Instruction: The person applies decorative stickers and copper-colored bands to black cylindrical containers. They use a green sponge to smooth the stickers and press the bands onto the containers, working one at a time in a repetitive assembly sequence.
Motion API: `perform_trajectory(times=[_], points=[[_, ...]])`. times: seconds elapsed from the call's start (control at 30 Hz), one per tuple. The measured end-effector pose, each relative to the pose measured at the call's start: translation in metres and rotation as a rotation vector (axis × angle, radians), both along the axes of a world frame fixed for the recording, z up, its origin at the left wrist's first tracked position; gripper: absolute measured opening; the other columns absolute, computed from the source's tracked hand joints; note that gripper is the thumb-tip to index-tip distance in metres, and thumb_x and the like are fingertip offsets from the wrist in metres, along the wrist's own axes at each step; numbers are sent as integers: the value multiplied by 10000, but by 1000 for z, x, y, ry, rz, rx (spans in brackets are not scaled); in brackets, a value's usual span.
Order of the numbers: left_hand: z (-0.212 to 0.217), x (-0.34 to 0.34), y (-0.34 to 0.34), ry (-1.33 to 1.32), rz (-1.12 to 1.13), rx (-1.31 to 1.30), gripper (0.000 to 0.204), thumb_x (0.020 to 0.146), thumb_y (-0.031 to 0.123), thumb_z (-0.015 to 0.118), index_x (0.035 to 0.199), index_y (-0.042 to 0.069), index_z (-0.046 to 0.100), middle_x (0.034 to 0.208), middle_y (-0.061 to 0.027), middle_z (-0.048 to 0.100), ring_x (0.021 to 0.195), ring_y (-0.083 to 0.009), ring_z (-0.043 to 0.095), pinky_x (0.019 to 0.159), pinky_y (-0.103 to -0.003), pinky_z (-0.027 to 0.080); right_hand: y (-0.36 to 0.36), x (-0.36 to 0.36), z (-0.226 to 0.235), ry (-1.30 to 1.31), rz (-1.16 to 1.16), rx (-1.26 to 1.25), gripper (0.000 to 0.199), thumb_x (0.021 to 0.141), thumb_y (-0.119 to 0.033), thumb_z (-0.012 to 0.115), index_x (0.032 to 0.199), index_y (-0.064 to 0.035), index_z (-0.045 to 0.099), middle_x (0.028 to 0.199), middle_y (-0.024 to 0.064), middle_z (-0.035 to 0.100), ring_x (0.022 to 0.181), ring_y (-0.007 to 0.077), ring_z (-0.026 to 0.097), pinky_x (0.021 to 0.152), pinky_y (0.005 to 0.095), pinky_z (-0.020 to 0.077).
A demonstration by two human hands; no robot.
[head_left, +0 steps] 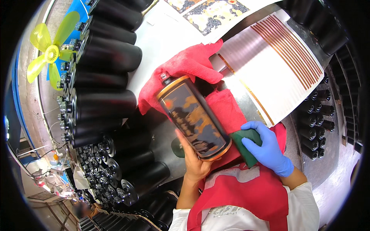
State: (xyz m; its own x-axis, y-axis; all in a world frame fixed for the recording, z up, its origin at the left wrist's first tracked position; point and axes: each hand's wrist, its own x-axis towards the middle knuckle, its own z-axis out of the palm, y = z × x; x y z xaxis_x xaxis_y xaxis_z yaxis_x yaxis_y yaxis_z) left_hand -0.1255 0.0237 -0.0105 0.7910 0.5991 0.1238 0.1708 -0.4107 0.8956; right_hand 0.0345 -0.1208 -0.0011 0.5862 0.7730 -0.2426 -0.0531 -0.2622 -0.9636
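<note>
Metal worktable (308,169), grey, bright light on it. Yellow fan (50,52) upper left over blue panel (79,9). Rows of black cylinders (104,57) stacked along left; smaller ones (318,123) on right. Floor bottom left blurred, cluttered w/ cables.

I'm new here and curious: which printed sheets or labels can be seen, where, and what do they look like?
Decal sheet: upper right on the bench, white with thin copper stripes.
Patterned prints: top centre, dark with gold motifs.
Bottle: centre, held by left hand, black with gold decoration.
</note>
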Motion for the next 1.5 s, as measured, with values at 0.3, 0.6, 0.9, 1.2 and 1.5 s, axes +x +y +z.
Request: perform_trajectory(times=[0.3, 0.6, 0.9, 1.2, 1.5], points=[[52, 43, -15, 558, -106, 1105, 824, 647, 242, 775, 1358, 32, 415, 1412, -269, 325, 1361, -453, 193, 1077, -591, -27, -1, -13, 33, -42, 134, 168, 280, 825, -52, 621, 1094, -28, 551, 953, 79, 638, 698, 104, 644, 648, 244, 515], [32, 10, -10, 230, 190, 791, 858, 615, 380, 825, 1286, -34, 485, 1346, -344, 382, 1356, -466, 207, 1077, -522, -122, -4, -1, 10, -112, -82, 70, 278, 812, -50, 626, 1080, -18, 559, 956, 103, 634, 827, 185, 646, 731, 282, 511], [34, 16, -12, 417, 116, 890, 917, 629, 448, 800, 1332, -18, 439, 1393, -316, 336, 1365, -431, 217, 1036, -531, -197, 3, -13, 22, -37, 19, 133, 271, 818, -54, 628, 1079, -22, 564, 955, 113, 633, 796, 172, 656, 703, 278, 520], [0, -2, -11, 81, 249, 654, 892, 712, 319, 762, 1346, -130, 323, 1380, -370, 301, 1328, -495, 238, 1098, -526, -22, -4, -10, 9, -189, -98, 48, 280, 812, -57, 631, 1080, -16, 559, 948, 119, 634, 813, 191, 649, 704, 280, 514], [10, 9, -3, 126, 126, 712, 926, 709, 190, 761, 1363, -171, 214, 1329, -361, 372, 1291, -455, 342, 1111, -506, 57, 3, -17, 15, -25, -37, 99, 260, 817, -44, 629, 1068, -14, 569, 957, 107, 640, 845, 153, 635, 739, 268, 510]])
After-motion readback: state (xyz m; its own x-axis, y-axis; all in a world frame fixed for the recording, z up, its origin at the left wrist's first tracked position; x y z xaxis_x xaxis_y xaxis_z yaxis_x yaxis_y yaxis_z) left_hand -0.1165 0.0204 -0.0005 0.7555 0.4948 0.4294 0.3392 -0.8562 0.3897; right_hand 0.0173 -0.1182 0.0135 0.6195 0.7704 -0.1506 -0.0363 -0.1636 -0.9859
